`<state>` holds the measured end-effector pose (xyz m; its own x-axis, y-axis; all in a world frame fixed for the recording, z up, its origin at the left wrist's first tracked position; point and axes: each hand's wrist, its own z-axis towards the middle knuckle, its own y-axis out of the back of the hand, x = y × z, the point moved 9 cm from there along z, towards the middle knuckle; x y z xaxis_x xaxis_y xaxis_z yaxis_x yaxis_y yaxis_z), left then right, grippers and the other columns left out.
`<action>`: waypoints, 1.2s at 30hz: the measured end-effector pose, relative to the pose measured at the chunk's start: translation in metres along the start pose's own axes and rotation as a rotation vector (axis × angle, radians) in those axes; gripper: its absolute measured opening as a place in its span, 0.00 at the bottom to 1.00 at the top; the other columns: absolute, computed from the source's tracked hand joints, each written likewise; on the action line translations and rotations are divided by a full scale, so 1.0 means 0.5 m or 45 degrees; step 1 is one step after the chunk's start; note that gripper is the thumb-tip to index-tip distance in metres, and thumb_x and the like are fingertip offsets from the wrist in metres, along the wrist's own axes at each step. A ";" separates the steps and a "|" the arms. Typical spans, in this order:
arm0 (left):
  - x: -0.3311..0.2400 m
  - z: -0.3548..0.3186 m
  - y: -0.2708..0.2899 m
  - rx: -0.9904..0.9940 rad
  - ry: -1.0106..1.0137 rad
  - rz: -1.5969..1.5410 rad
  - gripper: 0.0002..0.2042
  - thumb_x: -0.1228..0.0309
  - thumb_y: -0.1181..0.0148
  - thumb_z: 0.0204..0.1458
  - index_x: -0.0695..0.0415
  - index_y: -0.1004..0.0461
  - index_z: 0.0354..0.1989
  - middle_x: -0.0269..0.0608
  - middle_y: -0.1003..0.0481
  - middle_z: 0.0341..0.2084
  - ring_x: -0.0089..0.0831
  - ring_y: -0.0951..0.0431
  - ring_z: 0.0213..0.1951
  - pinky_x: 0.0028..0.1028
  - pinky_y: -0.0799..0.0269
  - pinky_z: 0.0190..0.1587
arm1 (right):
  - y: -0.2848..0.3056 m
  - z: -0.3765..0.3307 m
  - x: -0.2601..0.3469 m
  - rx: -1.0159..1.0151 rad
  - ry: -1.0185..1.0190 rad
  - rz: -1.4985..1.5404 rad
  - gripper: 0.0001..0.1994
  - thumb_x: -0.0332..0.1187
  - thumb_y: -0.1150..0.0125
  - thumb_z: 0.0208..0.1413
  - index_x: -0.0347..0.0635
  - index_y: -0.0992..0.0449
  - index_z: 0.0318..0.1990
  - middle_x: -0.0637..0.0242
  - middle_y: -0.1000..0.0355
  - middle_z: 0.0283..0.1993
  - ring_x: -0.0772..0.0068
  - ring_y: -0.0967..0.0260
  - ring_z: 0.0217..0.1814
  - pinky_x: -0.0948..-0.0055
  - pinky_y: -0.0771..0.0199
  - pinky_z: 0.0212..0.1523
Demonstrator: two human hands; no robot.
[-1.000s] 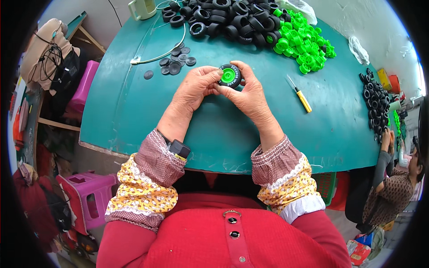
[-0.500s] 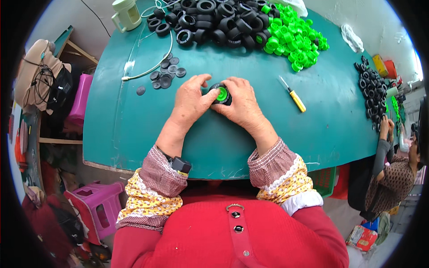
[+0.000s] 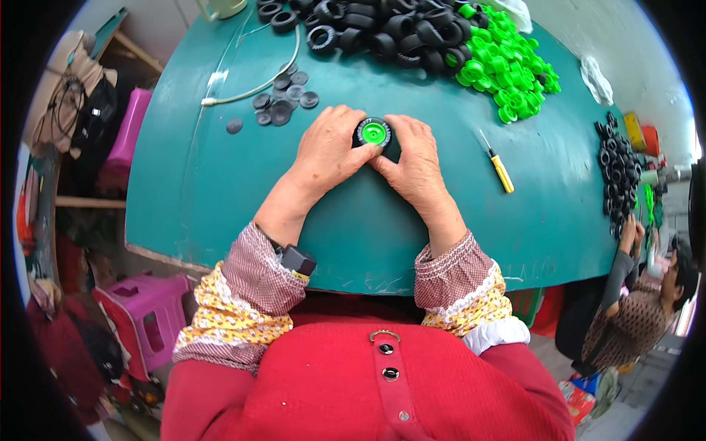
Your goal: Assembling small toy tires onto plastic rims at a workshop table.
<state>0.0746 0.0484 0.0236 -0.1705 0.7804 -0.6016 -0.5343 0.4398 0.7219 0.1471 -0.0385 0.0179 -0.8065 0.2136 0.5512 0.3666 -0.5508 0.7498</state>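
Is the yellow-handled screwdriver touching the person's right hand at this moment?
Apart. The head view shows the yellow-handled screwdriver lying on the green table with bare tabletop between it and the right hand, which grips the small wheel.

A: Bright, even daylight all over the green table (image 3: 220,184). Soft, barely-there shadows under the hands. Slight pale sheen near the far left edge of the tabletop, nothing blown out.

B: Sharp in the middle, pretty clean on the toy wheel (image 3: 373,133). Heavy fisheye bend though, table rim curving hard. Black vignette in the corners, right side squashed and a bit soft.
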 end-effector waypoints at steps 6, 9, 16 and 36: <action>-0.021 0.033 0.008 -0.156 -0.017 -0.046 0.17 0.64 0.37 0.33 0.62 0.30 0.30 0.46 0.30 0.27 0.41 0.30 0.34 0.33 0.35 0.36 | 0.039 0.009 -0.010 -0.164 0.091 -0.091 0.22 0.33 0.37 0.33 0.39 0.31 0.42 0.56 0.34 0.44 0.53 0.40 0.47 0.60 0.42 0.48; 0.011 0.014 0.015 -0.108 0.042 0.052 0.18 0.66 0.37 0.34 0.62 0.31 0.33 0.45 0.30 0.28 0.41 0.30 0.34 0.33 0.35 0.36 | -0.002 0.012 -0.003 -0.093 0.080 -0.021 0.24 0.34 0.37 0.35 0.40 0.32 0.44 0.55 0.37 0.47 0.54 0.43 0.51 0.61 0.44 0.51; -0.033 0.027 -0.020 -0.035 -0.109 0.072 0.21 0.65 0.37 0.34 0.59 0.32 0.39 0.44 0.31 0.32 0.42 0.32 0.37 0.35 0.34 0.39 | 0.030 -0.001 -0.028 -0.091 0.042 -0.044 0.25 0.33 0.39 0.36 0.40 0.34 0.47 0.56 0.38 0.48 0.54 0.45 0.53 0.59 0.46 0.54; 0.046 0.014 -0.044 0.092 0.538 -1.552 0.17 0.65 0.46 0.45 0.64 0.31 0.41 0.39 0.28 0.33 0.25 0.28 0.33 0.20 0.32 0.33 | 0.030 0.005 0.027 -0.202 -0.039 0.232 0.25 0.39 0.39 0.44 0.39 0.35 0.50 0.58 0.32 0.42 0.59 0.37 0.45 0.66 0.36 0.45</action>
<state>0.0883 0.0599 -0.0037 0.1381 -0.3332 -0.9327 -0.4857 0.7979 -0.3569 0.1429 -0.0418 0.0373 -0.7184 0.1217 0.6849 0.4255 -0.7020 0.5711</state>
